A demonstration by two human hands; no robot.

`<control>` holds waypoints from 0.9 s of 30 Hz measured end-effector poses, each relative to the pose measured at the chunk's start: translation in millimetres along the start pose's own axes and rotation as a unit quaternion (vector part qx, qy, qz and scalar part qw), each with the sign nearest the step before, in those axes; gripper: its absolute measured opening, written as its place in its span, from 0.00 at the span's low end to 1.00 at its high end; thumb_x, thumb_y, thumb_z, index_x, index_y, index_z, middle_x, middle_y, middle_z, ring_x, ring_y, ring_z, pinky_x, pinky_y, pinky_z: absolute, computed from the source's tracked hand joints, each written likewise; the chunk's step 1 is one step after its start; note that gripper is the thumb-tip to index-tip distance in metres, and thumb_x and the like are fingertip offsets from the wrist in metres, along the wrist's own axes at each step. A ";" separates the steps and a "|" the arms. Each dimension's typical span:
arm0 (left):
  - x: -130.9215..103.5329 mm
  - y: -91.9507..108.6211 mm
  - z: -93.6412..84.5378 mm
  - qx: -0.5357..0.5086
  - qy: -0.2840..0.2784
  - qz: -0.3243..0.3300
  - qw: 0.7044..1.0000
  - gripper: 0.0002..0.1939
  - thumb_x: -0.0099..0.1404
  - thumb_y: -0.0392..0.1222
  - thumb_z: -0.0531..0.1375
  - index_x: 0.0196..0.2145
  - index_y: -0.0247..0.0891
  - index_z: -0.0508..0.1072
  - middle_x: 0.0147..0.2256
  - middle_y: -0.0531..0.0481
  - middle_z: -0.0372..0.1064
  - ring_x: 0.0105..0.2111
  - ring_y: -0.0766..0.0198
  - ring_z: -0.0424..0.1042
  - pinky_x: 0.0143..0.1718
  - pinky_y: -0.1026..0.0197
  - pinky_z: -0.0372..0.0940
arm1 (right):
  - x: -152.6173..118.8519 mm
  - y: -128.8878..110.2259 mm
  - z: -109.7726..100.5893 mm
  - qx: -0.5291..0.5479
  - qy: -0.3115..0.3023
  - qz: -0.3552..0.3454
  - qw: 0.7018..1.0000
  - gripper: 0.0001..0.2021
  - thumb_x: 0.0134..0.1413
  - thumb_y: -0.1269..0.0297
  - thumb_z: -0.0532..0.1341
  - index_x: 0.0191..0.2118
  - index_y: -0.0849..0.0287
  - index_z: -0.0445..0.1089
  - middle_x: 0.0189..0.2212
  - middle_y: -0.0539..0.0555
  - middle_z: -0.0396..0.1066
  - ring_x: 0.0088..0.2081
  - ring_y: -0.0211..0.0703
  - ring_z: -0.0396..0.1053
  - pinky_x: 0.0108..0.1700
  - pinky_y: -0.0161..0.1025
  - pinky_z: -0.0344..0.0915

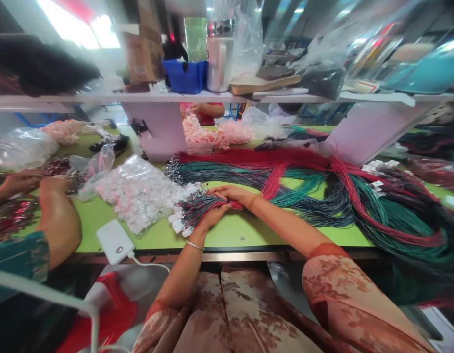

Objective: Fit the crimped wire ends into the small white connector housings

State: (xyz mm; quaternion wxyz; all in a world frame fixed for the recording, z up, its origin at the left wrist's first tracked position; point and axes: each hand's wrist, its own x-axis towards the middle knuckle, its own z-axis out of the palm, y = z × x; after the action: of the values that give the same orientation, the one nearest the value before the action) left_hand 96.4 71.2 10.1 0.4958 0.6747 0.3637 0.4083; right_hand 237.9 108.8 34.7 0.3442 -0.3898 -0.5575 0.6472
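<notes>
Both my hands are together at a bundle of thin wires (pixel 197 210) in red, green and black, with white connectors (pixel 178 223) at its left end. My left hand (pixel 214 215) is closed round the near side of the bundle. Just beyond it, my right hand (pixel 237 195) has its fingers bent down on the wires, pinching at them; the fingertips are small and partly hidden. Behind them long red wires (pixel 241 157) and dark wires (pixel 219 177) lie across the table. To the left sits a clear plastic bag (pixel 133 189) of small white connectors.
A white power bank (pixel 115 241) with a cable lies at the near table edge. At the left, a co-worker's arm (pixel 60 206) reaches over the green table (pixel 256 234). A shelf (pixel 146 98) carries a blue bin (pixel 186 77) and a mug (pixel 217 63). Coiled wires (pixel 403 211) hang at the right.
</notes>
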 end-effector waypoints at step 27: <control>-2.4 -6.9 2.5 -0.117 0.049 -0.037 0.991 0.22 0.45 0.33 0.65 0.41 0.38 0.72 0.37 0.48 0.72 0.42 0.59 0.71 0.48 0.57 0.63 | -86.4 -3.0 26.3 -0.370 0.359 -0.126 0.848 0.10 0.59 0.58 0.56 0.32 0.57 0.65 0.25 0.50 0.68 0.26 0.37 0.62 0.31 0.35 0.56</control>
State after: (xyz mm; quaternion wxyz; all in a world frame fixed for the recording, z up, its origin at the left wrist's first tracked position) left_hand 97.1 69.8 2.5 0.5678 0.5772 0.3618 0.4621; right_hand 254.3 21.2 50.1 0.4291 -0.6199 -0.6373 0.1593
